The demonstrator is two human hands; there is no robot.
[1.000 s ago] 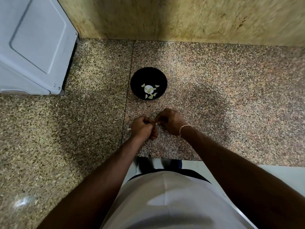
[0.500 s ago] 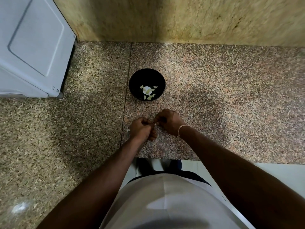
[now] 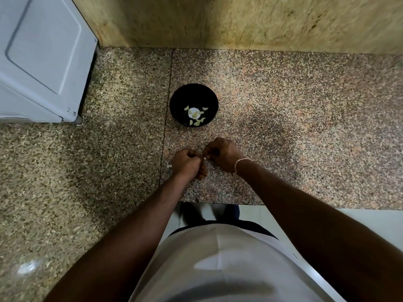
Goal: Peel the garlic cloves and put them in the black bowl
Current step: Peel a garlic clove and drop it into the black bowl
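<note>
On speckled granite counter (image 3: 305, 127) | black bowl (image 3: 178, 94) | stone wall (image 3: 239, 20) behind

Speckled polished-stone tabletop (image 3: 283, 118), glossy near its left front corner. Bowl (image 3: 176, 99) smooth, black, slightly shiny. Wall (image 3: 239, 20) mottled stone. Appliance (image 3: 39, 57) smooth white, probably plastic.

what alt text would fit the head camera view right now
Left hand and right hand pinch a small garlic clove over a speckled granite counter. Beyond them, a black bowl holds pale garlic pieces.
</note>
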